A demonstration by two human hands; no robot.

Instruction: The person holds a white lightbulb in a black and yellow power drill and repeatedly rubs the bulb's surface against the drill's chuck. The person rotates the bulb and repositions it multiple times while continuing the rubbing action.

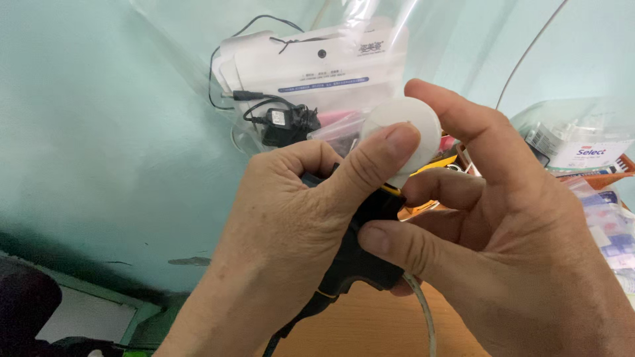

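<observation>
A round white disc (400, 132) sits high in the middle of the view, pinched between the left hand (291, 225) thumb and the right hand (522, 231) forefinger. Below it the left grip is clamped around a black tool (360, 261) with a grey cable (423, 317). It looks best to keep the thumb centred so the disc stays flat. Behind lie a white pouch (317, 63) and a black adapter (284, 122); the wooden worktop (370, 327) is below.

— What did you see of the hands themselves?
— Both were bare: my left hand (291, 218) and right hand (503, 244), below the white disc (403, 135), showed no gloves, rings or sleeves; nails short.
</observation>
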